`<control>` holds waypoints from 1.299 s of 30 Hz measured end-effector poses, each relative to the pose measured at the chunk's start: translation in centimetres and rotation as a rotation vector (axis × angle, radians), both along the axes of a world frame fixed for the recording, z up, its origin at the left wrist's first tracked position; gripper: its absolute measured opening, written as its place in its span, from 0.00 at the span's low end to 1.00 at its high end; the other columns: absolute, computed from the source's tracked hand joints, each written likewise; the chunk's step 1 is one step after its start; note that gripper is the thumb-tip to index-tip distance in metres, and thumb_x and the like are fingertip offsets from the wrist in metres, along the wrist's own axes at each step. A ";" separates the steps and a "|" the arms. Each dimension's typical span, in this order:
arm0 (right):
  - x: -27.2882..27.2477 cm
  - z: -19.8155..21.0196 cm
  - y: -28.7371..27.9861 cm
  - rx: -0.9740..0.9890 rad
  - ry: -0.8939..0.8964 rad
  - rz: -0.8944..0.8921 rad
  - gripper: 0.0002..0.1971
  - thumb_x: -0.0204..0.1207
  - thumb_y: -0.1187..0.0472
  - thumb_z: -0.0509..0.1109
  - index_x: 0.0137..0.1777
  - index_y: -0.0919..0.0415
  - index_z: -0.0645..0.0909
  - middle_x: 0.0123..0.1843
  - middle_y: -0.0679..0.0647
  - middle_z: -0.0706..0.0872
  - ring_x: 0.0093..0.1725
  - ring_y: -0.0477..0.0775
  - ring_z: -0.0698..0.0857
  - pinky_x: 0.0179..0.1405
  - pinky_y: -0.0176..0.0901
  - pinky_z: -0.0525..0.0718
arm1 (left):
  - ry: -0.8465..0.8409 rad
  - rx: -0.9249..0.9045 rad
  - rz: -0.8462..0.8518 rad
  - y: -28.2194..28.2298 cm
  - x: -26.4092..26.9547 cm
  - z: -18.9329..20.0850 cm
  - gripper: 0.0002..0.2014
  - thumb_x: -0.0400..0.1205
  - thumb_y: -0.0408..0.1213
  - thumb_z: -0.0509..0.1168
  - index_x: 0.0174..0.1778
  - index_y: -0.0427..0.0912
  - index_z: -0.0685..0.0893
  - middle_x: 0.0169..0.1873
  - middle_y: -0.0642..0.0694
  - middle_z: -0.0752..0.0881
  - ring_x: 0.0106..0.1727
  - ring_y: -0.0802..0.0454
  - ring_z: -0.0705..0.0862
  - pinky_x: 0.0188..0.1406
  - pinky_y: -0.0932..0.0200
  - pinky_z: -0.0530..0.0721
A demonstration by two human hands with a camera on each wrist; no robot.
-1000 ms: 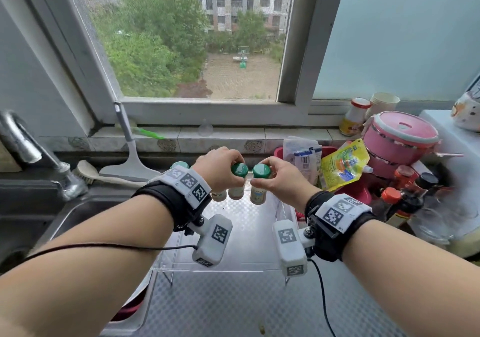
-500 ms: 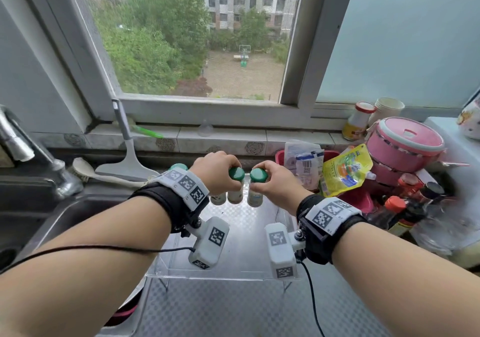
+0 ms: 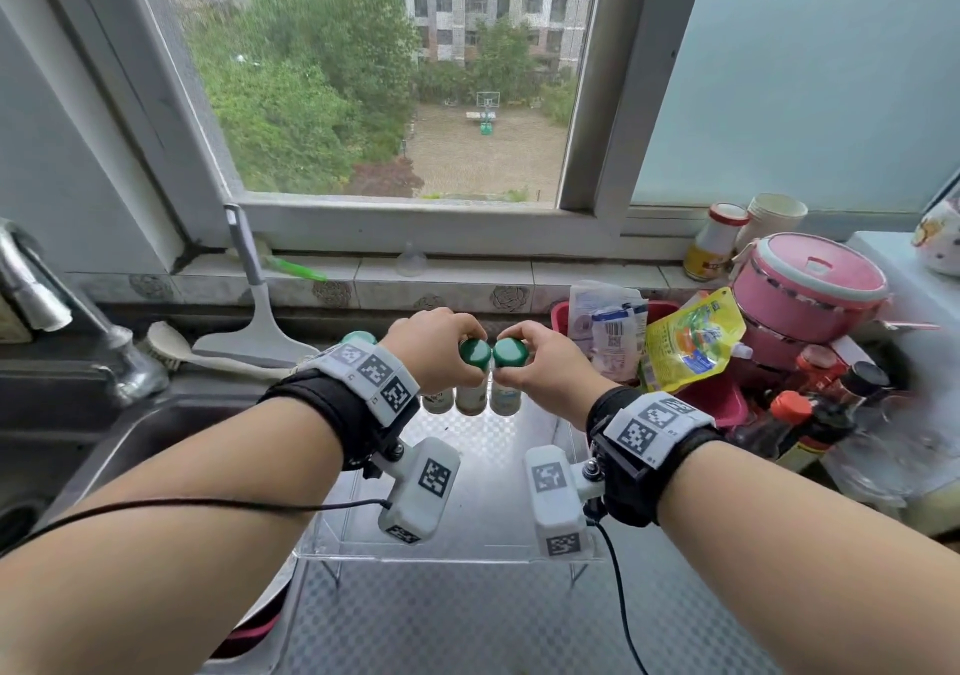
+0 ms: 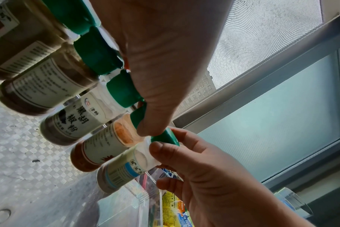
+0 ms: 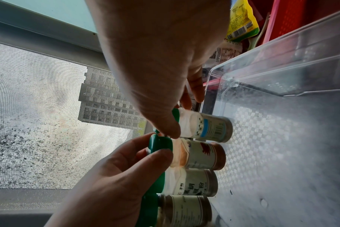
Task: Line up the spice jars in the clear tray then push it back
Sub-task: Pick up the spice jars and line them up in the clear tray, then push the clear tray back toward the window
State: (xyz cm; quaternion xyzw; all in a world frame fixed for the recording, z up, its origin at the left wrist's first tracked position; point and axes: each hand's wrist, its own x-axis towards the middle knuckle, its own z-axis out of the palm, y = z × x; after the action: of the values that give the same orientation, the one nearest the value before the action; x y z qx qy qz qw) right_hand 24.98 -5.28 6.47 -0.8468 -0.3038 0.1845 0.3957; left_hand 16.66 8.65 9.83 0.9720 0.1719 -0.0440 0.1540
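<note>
Row of green-capped spice jars [image 3: 470,398] standing along the far end of the clear tray [image 3: 457,552], running left to right, straight ahead of both hands. Left hand [image 3: 434,352] pinching the cap of one jar, right hand [image 3: 540,362] pinching its neighbour's, caps touching. Tray's long axis pointing away toward the window sill [image 3: 467,279]; both hands equally near; near rim well back toward the wrists.

Soft, even daylight enters through the far window [image 3: 395,76], leaving the head view bright with faint shadows. Its edges bow outward. In the wrist views the backlit hands look dim, perhaps slightly blurred, and the window screen [image 5: 29,107] shows grainy shimmer.
</note>
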 end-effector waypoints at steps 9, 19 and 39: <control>-0.6 0.2 -1.2 0.036 0.038 -0.060 0.35 0.65 0.58 0.79 0.72 0.52 0.71 0.59 0.55 0.81 0.57 0.53 0.83 0.61 0.48 0.83 | -0.159 -0.058 0.033 0.8 -1.1 0.0 0.32 0.71 0.63 0.68 0.71 0.59 0.76 0.68 0.50 0.78 0.71 0.48 0.74 0.73 0.44 0.73; -3.6 -1.0 -3.3 0.113 0.091 -0.430 0.37 0.72 0.33 0.64 0.75 0.56 0.67 0.64 0.57 0.79 0.62 0.58 0.80 0.64 0.59 0.81 | -0.732 -0.506 0.604 5.6 -5.9 -0.8 0.28 0.77 0.61 0.55 0.71 0.54 0.75 0.67 0.44 0.79 0.67 0.43 0.77 0.72 0.42 0.75; -8.3 -3.0 -4.6 0.068 0.449 -0.807 0.34 0.80 0.41 0.57 0.73 0.71 0.74 0.72 0.68 0.79 0.70 0.67 0.79 0.65 0.50 0.77 | -0.184 -0.874 0.903 2.1 -12.6 -8.5 0.24 0.86 0.42 0.52 0.73 0.29 0.76 0.72 0.30 0.78 0.72 0.35 0.78 0.53 0.56 0.75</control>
State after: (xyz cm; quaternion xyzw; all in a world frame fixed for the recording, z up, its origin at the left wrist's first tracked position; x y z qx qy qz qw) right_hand 16.70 -9.93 3.50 -0.8229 0.1374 0.1844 0.5195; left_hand 4.08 10.79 1.30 0.6510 0.5170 0.0431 0.5541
